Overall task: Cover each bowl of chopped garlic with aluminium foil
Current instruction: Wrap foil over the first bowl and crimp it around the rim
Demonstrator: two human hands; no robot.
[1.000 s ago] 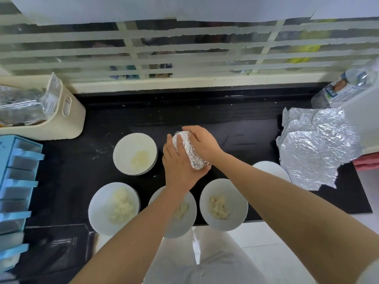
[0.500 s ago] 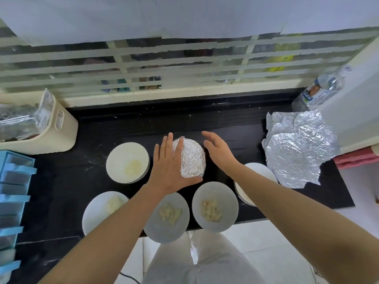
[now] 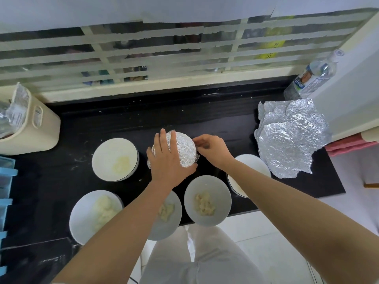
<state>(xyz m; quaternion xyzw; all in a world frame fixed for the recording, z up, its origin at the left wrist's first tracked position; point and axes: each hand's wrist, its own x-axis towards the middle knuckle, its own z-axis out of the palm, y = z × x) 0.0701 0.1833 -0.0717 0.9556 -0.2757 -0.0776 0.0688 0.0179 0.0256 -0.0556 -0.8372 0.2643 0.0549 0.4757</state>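
On the black counter [image 3: 205, 119], behind the front row of uncovered bowls [image 3: 207, 199], sits the foil-covered bowl [image 3: 184, 149]; the left hand [image 3: 166, 160] lies flat on its top, fingers straight and pressing; the right hand [image 3: 213, 149] is at its right rim, fingers curled, pinching the foil edge. Loose foil sheets [image 3: 291, 138] lie well apart to the right, near a water bottle [image 3: 311, 76].

Single head-worn wide-angle view. Sits high over near edge of black table [image 3: 225, 119], close. Tilted steeply down and forward, facing far taped window [image 3: 143, 58]. Frame edges bowed.
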